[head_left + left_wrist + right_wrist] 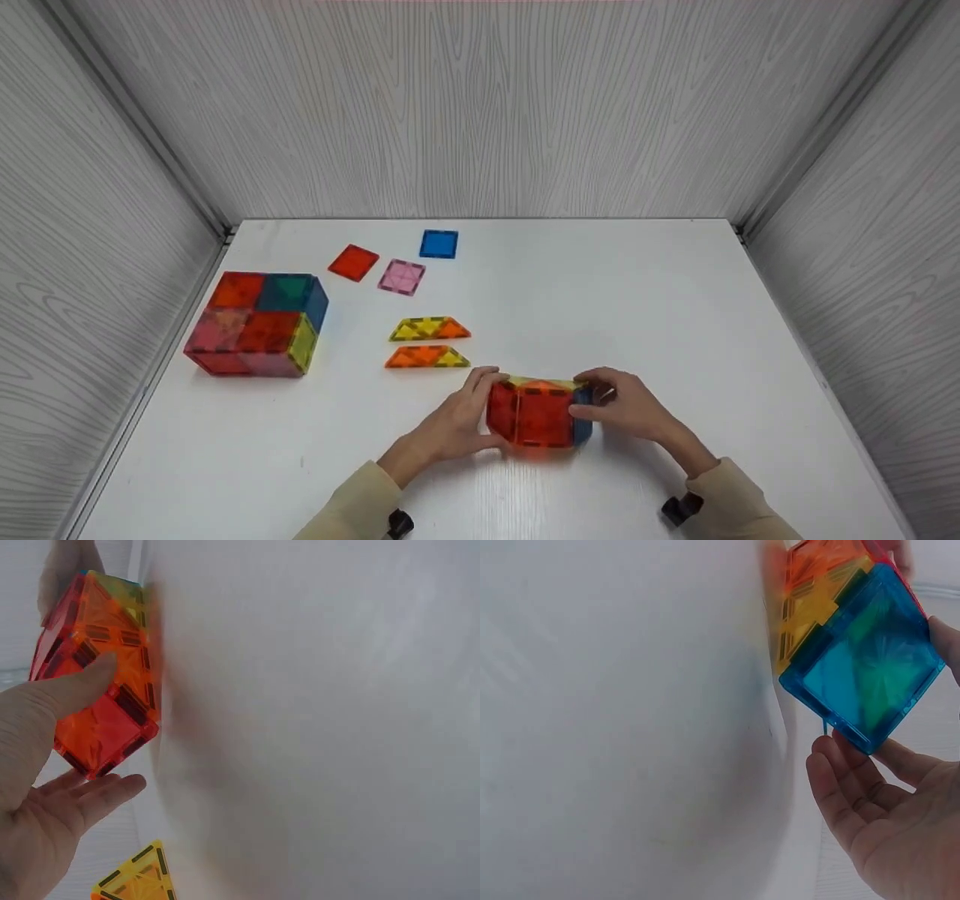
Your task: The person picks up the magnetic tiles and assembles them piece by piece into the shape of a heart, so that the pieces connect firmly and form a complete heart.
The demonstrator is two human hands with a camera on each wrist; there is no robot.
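A small block of translucent magnetic tiles [545, 418] stands low over the near part of the table, with red square tiles on its front and left. On its right side is a blue square tile [862, 660]. Orange and yellow triangle tiles [814, 604] show along its edge. My left hand [457, 424] grips the left end, its thumb lying across the tiles in the left wrist view. At the right end my right hand [626, 405] holds the blue tile between thumb and fingertips. The block's far side is hidden in the head view.
Two trapezoid strips, a yellow-orange one [429, 328] and an orange-yellow one [427, 357], lie left of the block. Behind them are a red tile [353, 263], a pink tile [402, 277] and a blue tile [439, 244]. A larger tile box [259, 322] stands at the left.
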